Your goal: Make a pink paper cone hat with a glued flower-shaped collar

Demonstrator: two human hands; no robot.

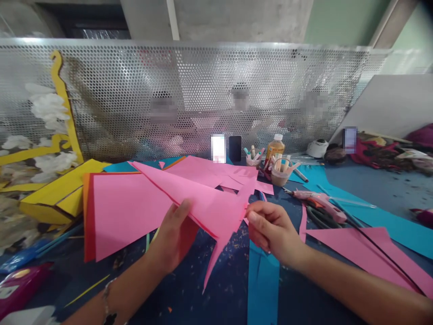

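Note:
A pink paper cone, narrow at the upper left and wide toward the right, is held up above the blue table. My left hand grips its lower edge, thumb on top and the other fingers underneath. At the cone's wide right end, my right hand is closed with thumb and fingertips pinched at the ragged paper edge. A thin pointed strip of pink paper hangs from the cone's lower edge. Behind the cone lie pink sheets over red and orange ones. Blue paper lies below my right hand.
A pink glue gun with its cord lies at the right, near a cut pink sheet. Cups of markers, a bottle and two phones stand at the back before a perforated metal panel. A yellow cardboard piece is at the left.

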